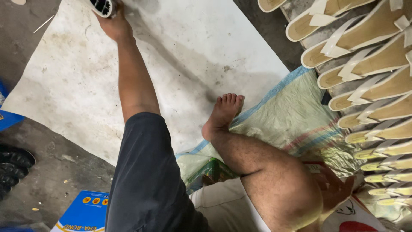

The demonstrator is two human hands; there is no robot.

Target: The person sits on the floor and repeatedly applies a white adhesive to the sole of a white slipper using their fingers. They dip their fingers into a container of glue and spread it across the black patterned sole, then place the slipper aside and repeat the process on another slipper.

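Nearest the lens, a dark sleeve (146,180) fills the lower middle of the view, and the left arm runs up out of it across a big, scuffed white sheet (206,51) spread over the grey floor (51,172). Beside the sleeve a bent bare leg (257,172) crosses the lower right, its foot (223,114) planted where the sheet meets a crumpled woven sack (292,116) with a blue edge and faded stripes. Along the right side a long row of tan sandals (377,86) with pale straps lies overlapping, from the top corner down to the lower edge, well apart from the left hand. That left hand (115,23) sits at the far end of the arm, near the top edge, closed around the end of a sole (103,6), white with a dark ribbed face, most of which is cut off by the frame. So the sole is in the left hand's grip, over the top of the sheet and far from the sandal row. The right hand (332,187) shows reddish behind the knee at lower right, close to the nearest sandals; whether it is spread or holding something cannot be told. A blue box (83,212) lies at the bottom left, and black footwear (13,165) sits at the left edge.
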